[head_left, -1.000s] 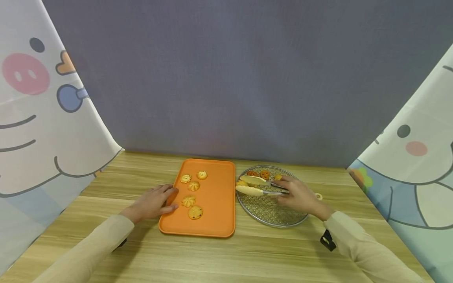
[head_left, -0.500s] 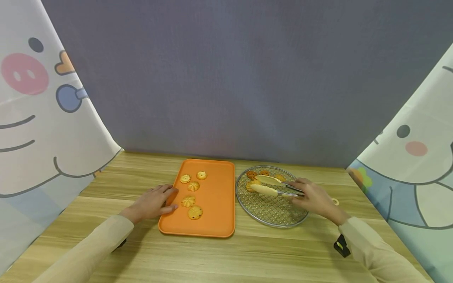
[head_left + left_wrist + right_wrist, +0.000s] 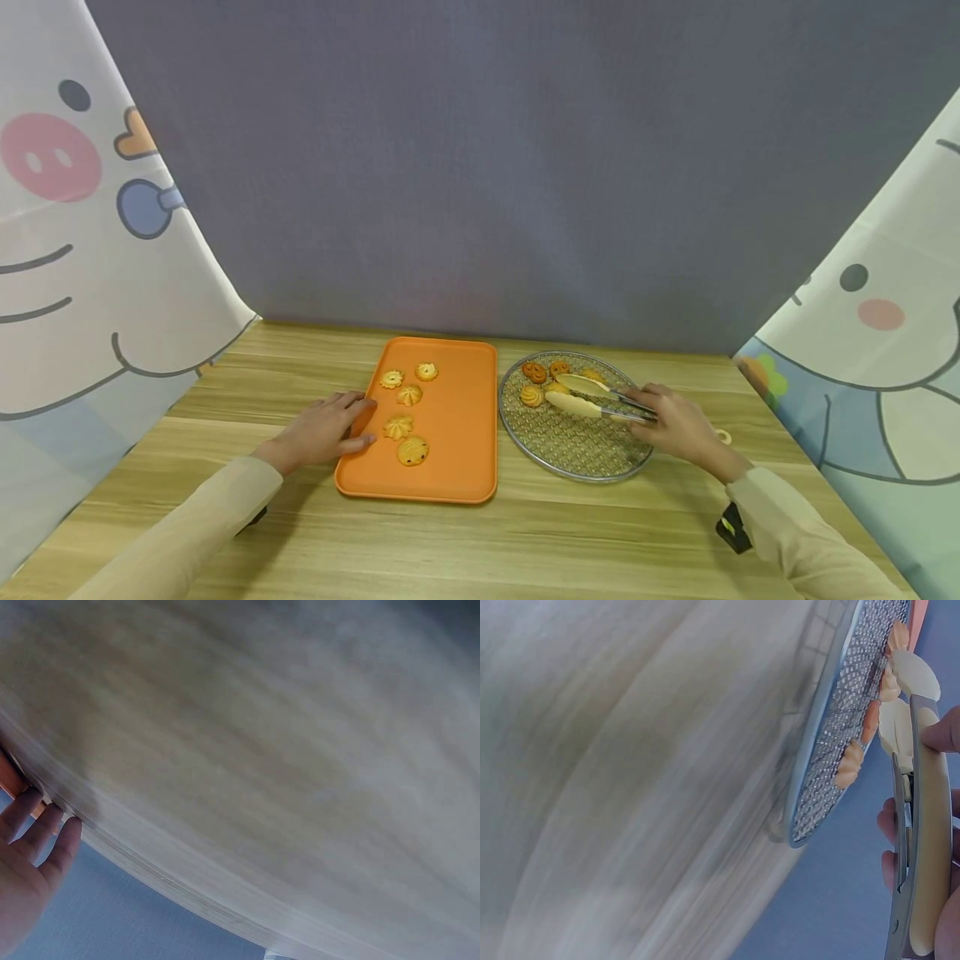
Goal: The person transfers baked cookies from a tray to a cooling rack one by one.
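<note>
My right hand [image 3: 675,423] grips cream-tipped metal tongs [image 3: 928,847] over the round wire-mesh tray [image 3: 570,454]. The tong tips stand apart, beside a yellow cookie [image 3: 557,388] that they partly cover. Left of them lies a swirled cookie [image 3: 531,396]; behind it are two brown pretzel-shaped cookies, one of them a pretzel cookie [image 3: 534,372]. Another yellow cookie [image 3: 592,376] lies at the back right of the mesh. My left hand [image 3: 322,429] rests at the left edge of the orange tray [image 3: 457,450], its fingers spread and touching the rim.
Several cookies lie on the left half of the orange tray, among them a speckled round cookie [image 3: 413,452]. The two trays sit side by side on a wooden table [image 3: 480,546]. A grey backdrop [image 3: 480,183] rises behind, with printed cloths at both sides.
My right hand has drawn the tongs to the right, away from the mesh tray's left rim. The swirled cookie, earlier partly covered by the tips, now shows whole. My left hand has stayed put.
</note>
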Demonstrator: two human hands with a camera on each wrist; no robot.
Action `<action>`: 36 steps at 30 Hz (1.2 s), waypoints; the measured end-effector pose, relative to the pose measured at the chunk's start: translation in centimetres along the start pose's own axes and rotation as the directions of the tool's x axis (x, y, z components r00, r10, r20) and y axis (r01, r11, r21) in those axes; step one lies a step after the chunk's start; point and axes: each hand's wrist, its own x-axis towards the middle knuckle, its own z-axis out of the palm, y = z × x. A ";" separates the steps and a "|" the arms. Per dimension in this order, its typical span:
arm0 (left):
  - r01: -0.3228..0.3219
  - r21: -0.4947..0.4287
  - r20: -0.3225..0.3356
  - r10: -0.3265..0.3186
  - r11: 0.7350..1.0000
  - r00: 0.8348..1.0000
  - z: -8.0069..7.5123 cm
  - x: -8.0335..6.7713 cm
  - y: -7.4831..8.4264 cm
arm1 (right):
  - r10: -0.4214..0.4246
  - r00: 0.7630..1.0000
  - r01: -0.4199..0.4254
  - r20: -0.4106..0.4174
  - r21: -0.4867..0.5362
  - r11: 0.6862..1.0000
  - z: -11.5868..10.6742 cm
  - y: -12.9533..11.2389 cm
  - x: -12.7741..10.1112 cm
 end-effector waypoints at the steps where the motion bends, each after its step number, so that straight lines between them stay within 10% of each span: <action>1: 0.001 0.001 0.001 -0.001 1.000 1.000 0.0 0.0 0.0 | 0.003 1.000 -0.003 0.001 0.001 1.000 0.1 0.1 0.0; 36: -0.002 -0.004 0.004 0.002 1.000 1.000 -0.3 0.0 0.2 | 0.082 0.995 -0.084 0.051 0.025 0.996 0.2 0.1 0.1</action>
